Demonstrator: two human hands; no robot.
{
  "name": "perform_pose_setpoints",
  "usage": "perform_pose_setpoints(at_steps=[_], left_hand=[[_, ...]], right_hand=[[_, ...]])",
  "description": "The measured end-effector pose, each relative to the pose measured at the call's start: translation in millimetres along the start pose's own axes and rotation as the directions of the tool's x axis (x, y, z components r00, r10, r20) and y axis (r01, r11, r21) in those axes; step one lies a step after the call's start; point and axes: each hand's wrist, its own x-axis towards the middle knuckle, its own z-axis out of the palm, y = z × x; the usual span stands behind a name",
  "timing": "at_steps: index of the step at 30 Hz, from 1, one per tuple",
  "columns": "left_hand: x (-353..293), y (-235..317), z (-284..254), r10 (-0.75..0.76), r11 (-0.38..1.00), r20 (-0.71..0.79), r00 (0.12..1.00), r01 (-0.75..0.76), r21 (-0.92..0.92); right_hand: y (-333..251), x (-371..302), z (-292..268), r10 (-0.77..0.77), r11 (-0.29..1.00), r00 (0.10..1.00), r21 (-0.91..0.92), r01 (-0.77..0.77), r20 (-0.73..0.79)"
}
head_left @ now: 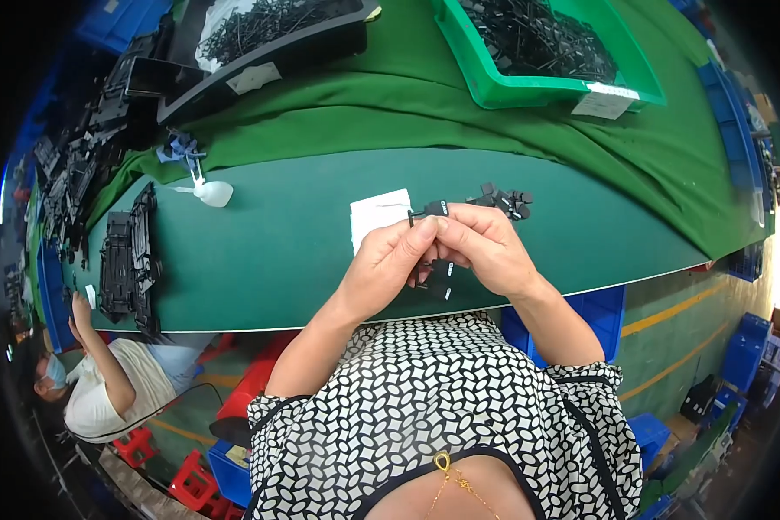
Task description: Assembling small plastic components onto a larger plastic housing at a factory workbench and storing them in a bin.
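Over the front part of the green table, my left hand and my right hand meet, thumbs and fingertips pressed together. Between them they pinch a small black plastic part with a white mark on it. My fingers hide most of its lower side. Just below my hands lie more small black parts with white marks. Beyond my right hand sits a small cluster of black parts. A white sheet of paper lies flat behind my left hand.
A white squeeze bottle lies at the left, near long black plastic assemblies. At the back stand a black bin and a green bin, both full of black parts. Another person sits at far left.
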Motion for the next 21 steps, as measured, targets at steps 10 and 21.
perform_pose_setpoints(at_steps=[10, 21], left_hand=[[0.8, -2.8, 2.6, -0.05, 0.998, -0.022, 0.999, 0.05, 0.028], [3.3, 6.7, -2.7, -0.005, 0.909, 0.021, 1.0, 0.013, -0.417]], right_hand=[[12.6, -2.4, -1.0, 0.097, 0.994, 0.994, 0.047, -0.095, -0.046], [14.6, -4.3, 0.1, -0.102, 0.883, 0.992, 0.452, 0.123, -0.07]])
